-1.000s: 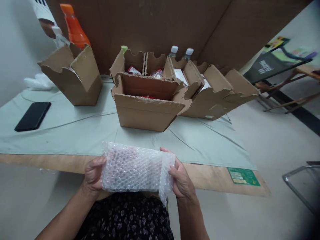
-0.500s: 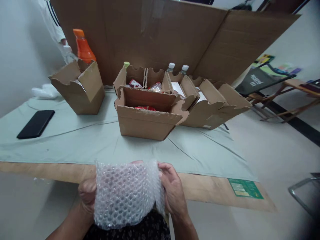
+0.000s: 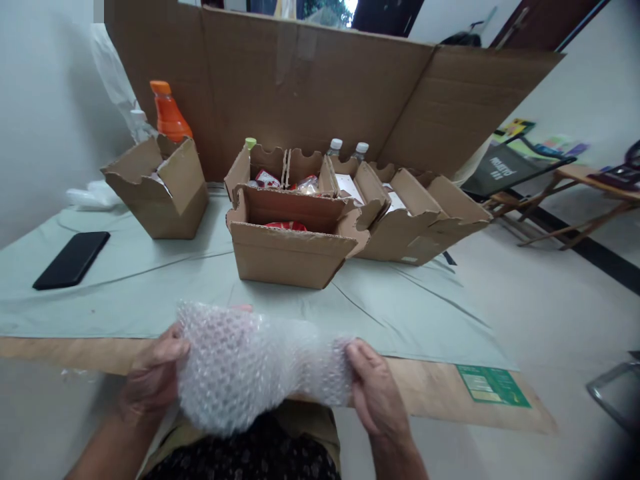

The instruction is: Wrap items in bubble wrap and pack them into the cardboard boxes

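Observation:
A piece of clear bubble wrap (image 3: 235,363) is stretched between my two hands, just over the front edge of the table. My left hand (image 3: 155,373) is closed on its left side, with the thumb in front and some fingertips behind it at the top. My right hand (image 3: 377,390) pinches the narrower right end. Whether anything lies inside the wrap I cannot tell. Beyond my hands stands an open cardboard box (image 3: 285,257) with a red packet (image 3: 286,227) in it.
More cut-open boxes (image 3: 420,227) stand behind, holding packets and white items. At left are a black phone (image 3: 71,260), a cardboard box (image 3: 173,213) and an orange bottle (image 3: 170,117). A tall cardboard panel (image 3: 325,93) closes off the back. A folding chair (image 3: 500,170) stands right.
My right hand has moved right, drawing the bubble wrap out wider. My left hand has shifted slightly left and up. The view has tilted a little upward.

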A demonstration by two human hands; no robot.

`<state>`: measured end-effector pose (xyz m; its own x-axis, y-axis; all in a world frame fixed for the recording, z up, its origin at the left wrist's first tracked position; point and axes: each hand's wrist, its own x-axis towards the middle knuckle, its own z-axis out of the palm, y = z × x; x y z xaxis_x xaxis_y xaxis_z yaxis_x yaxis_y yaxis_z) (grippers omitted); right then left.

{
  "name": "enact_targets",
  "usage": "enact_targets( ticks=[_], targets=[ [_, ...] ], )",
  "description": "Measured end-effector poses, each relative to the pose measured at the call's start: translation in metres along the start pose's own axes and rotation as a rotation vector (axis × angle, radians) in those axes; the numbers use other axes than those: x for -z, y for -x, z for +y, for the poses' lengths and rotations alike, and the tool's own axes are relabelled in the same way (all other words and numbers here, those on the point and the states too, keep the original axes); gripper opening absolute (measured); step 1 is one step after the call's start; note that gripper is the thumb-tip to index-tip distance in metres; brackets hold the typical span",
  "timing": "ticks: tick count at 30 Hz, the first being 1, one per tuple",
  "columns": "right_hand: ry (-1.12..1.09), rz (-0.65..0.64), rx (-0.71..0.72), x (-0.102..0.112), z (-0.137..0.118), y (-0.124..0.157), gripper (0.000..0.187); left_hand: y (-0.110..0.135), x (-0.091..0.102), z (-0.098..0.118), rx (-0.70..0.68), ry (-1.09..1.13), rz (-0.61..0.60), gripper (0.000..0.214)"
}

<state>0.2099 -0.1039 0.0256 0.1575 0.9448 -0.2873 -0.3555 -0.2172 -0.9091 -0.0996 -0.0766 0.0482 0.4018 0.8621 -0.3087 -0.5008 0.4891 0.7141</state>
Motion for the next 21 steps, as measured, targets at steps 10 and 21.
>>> enact_targets(
  ticks=[10,21],
  targets=[
    [0.775,0.276,0.562,0.031,-0.052,-0.057,0.035,-0.049,0.027,0.037,-0.334,-0.998,0.521,0.043],
    [1.376,0.397,0.443,0.041,-0.024,-0.099,0.031,-0.071,0.042,0.019,-0.229,-1.669,0.689,0.056]
  ],
)
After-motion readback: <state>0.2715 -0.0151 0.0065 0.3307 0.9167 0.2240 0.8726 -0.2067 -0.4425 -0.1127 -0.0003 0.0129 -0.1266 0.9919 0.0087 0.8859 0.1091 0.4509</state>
